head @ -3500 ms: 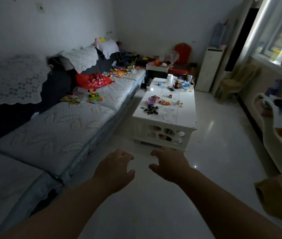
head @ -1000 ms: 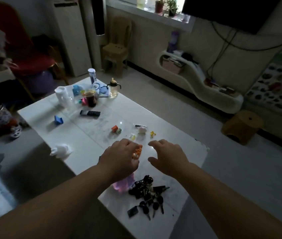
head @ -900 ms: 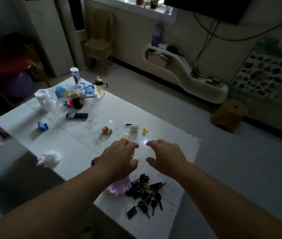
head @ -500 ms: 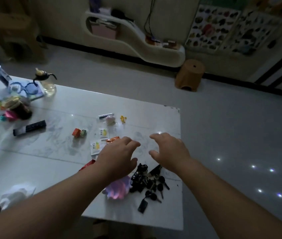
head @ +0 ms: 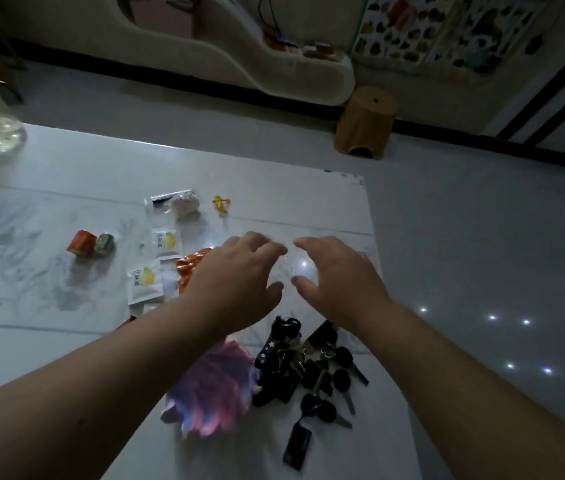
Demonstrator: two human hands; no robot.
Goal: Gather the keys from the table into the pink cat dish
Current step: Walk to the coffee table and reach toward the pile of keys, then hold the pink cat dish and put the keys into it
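A heap of black-headed keys (head: 308,372) with rings and fobs lies near the front right corner of the white table (head: 49,341). Just left of the heap sits the pink cat dish (head: 210,393), its far side hidden under my left forearm. My left hand (head: 236,282) hovers above the table beyond the dish, fingers spread, holding nothing. My right hand (head: 336,278) hovers beside it, beyond the keys, also spread and empty. Neither hand touches the keys.
Snack sachets (head: 146,282), an orange wrapper (head: 191,268), two small candy cubes (head: 90,242), a pale round toy (head: 186,204) and a yellow trinket (head: 220,202) lie further back. A glass bottle (head: 0,129) stands far left. A brown stool (head: 366,123) stands on the floor beyond the table.
I have come from across the room up to the table, and the view has tilted down onto the keys and dish. Both hands stay open and empty, hovering over the tabletop.
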